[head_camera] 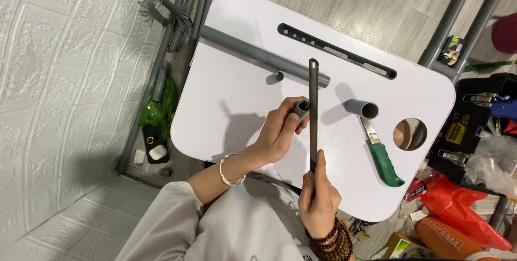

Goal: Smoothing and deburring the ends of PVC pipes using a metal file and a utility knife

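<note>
Over white table [237, 78], left hand [280, 131] grips pipe piece [301, 108] beside saw blade [313, 110].

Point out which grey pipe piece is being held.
The short grey pipe piece gripped in the left hand; the long pipe and other stubs lie loose on the table.

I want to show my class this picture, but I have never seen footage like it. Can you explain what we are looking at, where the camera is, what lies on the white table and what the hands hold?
There is no machine here: a person works with two bare hands, and a camera on their head looks straight down. The left hand grips a short grey pipe piece. The right hand holds a thin saw blade by its near end, lying against that piece. On the white table lie a long grey pipe, a small ring of pipe, another short pipe piece and a green-handled saw. The table also has a dark slot and a round hole.
</note>
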